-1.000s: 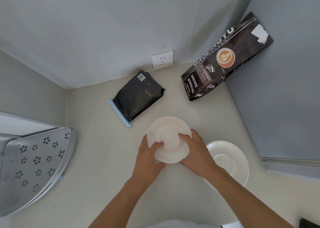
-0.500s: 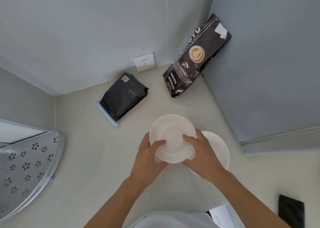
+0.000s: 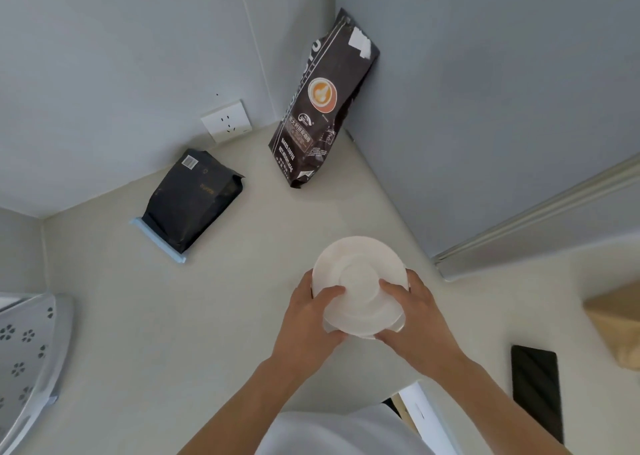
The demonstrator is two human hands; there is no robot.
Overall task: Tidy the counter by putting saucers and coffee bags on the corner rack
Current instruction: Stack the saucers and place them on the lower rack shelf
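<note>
Saucers [image 3: 358, 281], white and stacked one on the other, sit at the centre of the view, gripped by both hands above the pale counter [image 3: 214, 316]. The upper saucer shows its recessed centre ring; the rim of the lower saucer is visible only as a thin edge at the near right of the stack. Whether the stack rests on the counter or is lifted clear cannot be determined.

Left hand [image 3: 310, 319] clasps the left rim, thumb laid over the top face and the remaining fingers curled beneath. Right hand [image 3: 414, 319] clasps the right rim in the same manner, thumb on top, fingers wrapped under the edge. Both forearms enter from the near edge.

Black coffee bag [image 3: 192, 200] lies flat on the counter, far and left of the saucers, with a barcode label at its far end and a light blue clip strip along its near end. Brown coffee bag [image 3: 322, 108], printed with a latte cup emblem, stands tilted in the far corner, leaning against the right wall, a white label near its top. Both bags are well apart from the saucers.

Wall socket [image 3: 227, 121] is mounted on the far wall, between the two bags. Corner rack [image 3: 26, 357], grey metal with flower-shaped perforations, occupies the near left edge, well apart from the hands. Dark phone [image 3: 536, 392] lies flat at the near right.
</note>
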